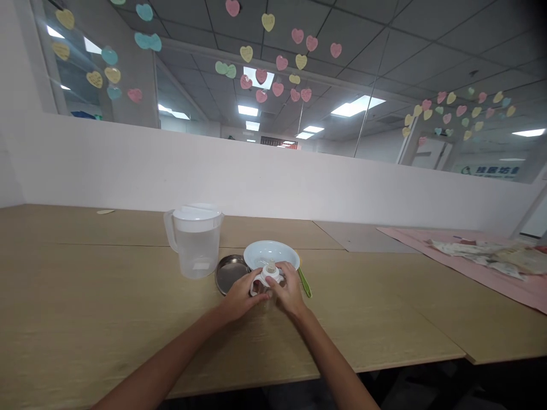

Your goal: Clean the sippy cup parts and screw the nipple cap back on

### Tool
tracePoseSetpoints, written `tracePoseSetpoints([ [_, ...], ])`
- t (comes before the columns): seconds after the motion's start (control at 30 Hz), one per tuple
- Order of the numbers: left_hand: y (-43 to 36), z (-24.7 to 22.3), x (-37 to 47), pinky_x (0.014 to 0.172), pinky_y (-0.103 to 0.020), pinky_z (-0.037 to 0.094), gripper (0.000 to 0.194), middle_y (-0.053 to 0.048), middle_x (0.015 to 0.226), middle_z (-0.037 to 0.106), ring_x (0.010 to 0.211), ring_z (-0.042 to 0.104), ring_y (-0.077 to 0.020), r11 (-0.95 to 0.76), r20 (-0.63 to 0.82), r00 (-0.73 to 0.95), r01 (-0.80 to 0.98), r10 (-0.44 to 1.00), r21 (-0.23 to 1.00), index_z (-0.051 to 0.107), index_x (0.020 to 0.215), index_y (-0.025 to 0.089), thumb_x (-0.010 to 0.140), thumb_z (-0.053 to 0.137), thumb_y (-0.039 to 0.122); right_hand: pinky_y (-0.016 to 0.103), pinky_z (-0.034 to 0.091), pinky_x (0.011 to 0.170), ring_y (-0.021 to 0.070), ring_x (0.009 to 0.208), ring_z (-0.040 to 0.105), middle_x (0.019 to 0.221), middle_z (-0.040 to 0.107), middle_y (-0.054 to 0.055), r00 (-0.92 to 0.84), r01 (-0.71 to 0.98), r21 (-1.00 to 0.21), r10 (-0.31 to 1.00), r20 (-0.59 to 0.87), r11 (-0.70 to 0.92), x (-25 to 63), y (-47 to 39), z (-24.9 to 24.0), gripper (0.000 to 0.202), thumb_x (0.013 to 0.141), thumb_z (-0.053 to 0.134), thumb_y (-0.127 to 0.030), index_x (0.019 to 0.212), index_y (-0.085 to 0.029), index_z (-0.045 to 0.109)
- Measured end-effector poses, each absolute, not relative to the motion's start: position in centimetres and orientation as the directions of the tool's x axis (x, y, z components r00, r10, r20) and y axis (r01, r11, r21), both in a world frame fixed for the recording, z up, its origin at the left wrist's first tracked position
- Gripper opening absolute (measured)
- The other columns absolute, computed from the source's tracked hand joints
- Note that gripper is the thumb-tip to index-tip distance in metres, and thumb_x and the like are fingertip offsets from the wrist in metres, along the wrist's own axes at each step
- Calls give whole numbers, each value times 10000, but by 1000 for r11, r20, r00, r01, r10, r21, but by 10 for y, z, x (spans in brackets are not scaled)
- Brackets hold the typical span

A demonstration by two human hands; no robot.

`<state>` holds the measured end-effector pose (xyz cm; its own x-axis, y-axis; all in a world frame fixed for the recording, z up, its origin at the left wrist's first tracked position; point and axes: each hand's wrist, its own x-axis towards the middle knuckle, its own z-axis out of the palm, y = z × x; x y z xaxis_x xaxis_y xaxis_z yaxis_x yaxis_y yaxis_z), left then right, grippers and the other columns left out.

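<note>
Between my hands is a small baby bottle (pixel 270 273) with a white collar, side handles and a pale nipple on top. My left hand (pixel 239 296) is closed around its lower left side and handle. With my right hand (pixel 291 289) I grip the white collar from the right, fingers curled over it. Just behind the bottle sits a white bowl (pixel 260 249). A round metal dish (pixel 231 274) lies left of the bowl, close to my left hand. Beside my right hand a green handle (pixel 305 283) sticks out from near the bowl; its other end is hidden.
A clear plastic pitcher (pixel 198 247) with a white lid stands on the wooden table (pixel 106 296) at the left. On the right, a pink cloth (pixel 474 272) carries plastic packets (pixel 487 255). A white wall (pixel 265 179) with windows above it borders the table's back.
</note>
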<state>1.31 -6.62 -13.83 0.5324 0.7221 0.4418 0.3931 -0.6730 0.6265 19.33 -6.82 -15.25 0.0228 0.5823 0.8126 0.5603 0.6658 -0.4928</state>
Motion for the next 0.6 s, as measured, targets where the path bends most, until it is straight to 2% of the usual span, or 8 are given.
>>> tracePoseSetpoints([
  [0.13, -65, -137, 11, 813, -344, 469, 676, -65, 1009, 652, 849, 591, -206, -660, 410, 552, 392, 726, 641, 425, 1345, 149, 819, 577, 545, 374, 443, 874, 232, 965, 586, 994, 658, 69, -24, 437, -555, 626, 779, 707, 198, -67, -153, 331, 835, 552, -467, 1012, -206, 651],
  [0.27, -65, -138, 11, 852, -356, 459, 671, -76, 1083, 642, 888, 587, -212, -670, 423, 550, 392, 720, 630, 417, 1356, 169, 822, 572, 544, 415, 414, 972, 242, 1092, 563, 1149, 646, 75, -37, 396, -559, 621, 783, 728, 203, -60, -158, 367, 865, 495, -408, 1154, -235, 641],
  [0.47, -69, -135, 13, 865, -356, 459, 657, -91, 1151, 636, 913, 597, -221, -665, 405, 559, 408, 723, 625, 428, 1349, 177, 812, 598, 514, 435, 408, 984, 226, 1105, 554, 1183, 629, 98, 243, 489, -641, 613, 751, 592, 217, -55, -162, 407, 899, 430, -395, 1217, -205, 598],
  [0.53, -70, -134, 13, 862, -348, 460, 647, -91, 1160, 633, 922, 595, -221, -678, 419, 560, 405, 714, 614, 434, 1344, 176, 814, 597, 509, 437, 407, 979, 228, 1104, 551, 1171, 629, 103, 221, 506, -608, 589, 777, 612, 216, -61, -159, 413, 922, 397, -409, 1223, -199, 585],
  [0.6, -71, -134, 14, 844, -339, 463, 647, -80, 1112, 645, 902, 595, -217, -687, 430, 561, 403, 707, 604, 438, 1343, 176, 816, 592, 517, 448, 399, 980, 238, 1099, 550, 1149, 631, 97, 76, 562, -491, 550, 832, 666, 211, -68, -155, 439, 915, 414, -421, 1280, -210, 536],
])
